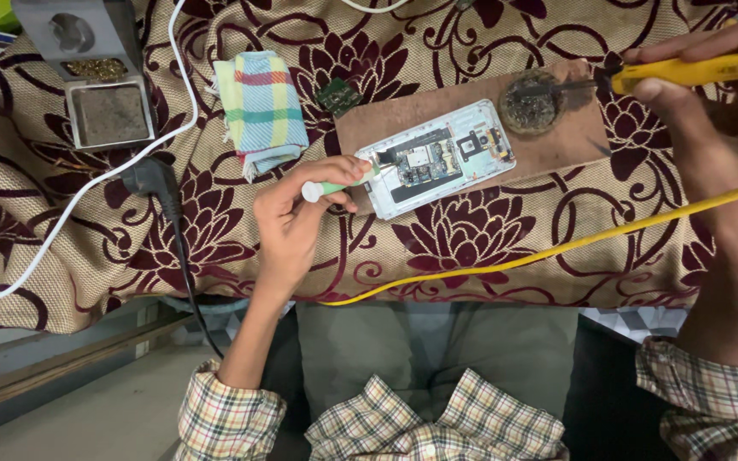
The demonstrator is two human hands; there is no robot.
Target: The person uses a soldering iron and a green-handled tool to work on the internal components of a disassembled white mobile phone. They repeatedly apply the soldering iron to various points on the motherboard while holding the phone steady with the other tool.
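A person in a checked shirt works over an opened phone (436, 159), its back off and circuit board showing, lying on a brown board (557, 145) at the upper centre of the frame, on a worktop (489, 248) draped in maroon floral cloth. The left hand (301, 218) is closed around a slim green-and-white tool (335, 185), its tip at the phone's left edge; the right hand (685, 94), at the upper right, grips a yellow soldering iron (702, 70) whose tip rests in a round tin (530, 102) on the board just beside the phone. A yellow cord (557, 249) trails across the cloth below. A folded plaid cloth (260, 111) and an iron stand with sponge tray (100, 81) sit at the upper left. Done well, the step seems to call for only a light dip of the tip and a left hand braced steady, with the cord kept off the board.
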